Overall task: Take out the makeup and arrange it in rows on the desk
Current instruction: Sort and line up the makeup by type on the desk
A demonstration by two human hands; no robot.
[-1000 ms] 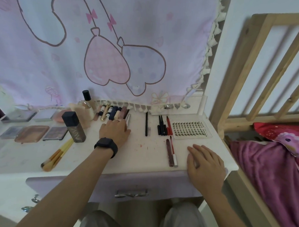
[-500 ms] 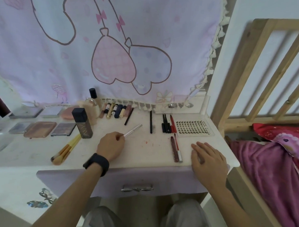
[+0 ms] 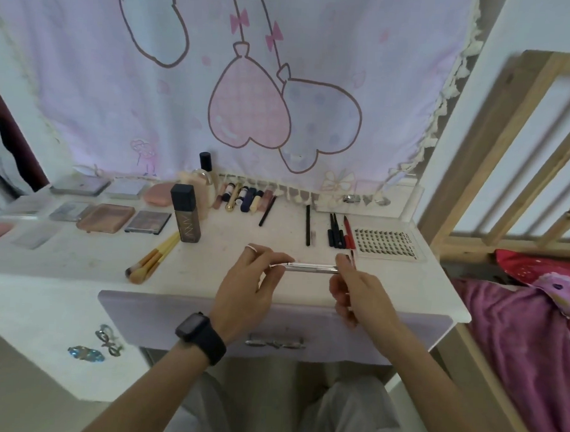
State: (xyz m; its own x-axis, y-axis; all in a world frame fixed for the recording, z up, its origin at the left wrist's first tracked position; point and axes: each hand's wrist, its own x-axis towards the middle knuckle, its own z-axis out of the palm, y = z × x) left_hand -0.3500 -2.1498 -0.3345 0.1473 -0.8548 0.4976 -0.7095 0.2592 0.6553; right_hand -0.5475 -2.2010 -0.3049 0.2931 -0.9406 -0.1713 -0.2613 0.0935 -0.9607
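Both hands pinch slim, shiny silver pen; level.

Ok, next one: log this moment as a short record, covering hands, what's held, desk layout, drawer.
left hand: pinches the left end of the silver pen
right hand: pinches its right end
pen pose: roughly level, over the front of the desk
left side: palettes, dark bottle, brushes
right side: black and red pencils, lash tray
drawer: shut
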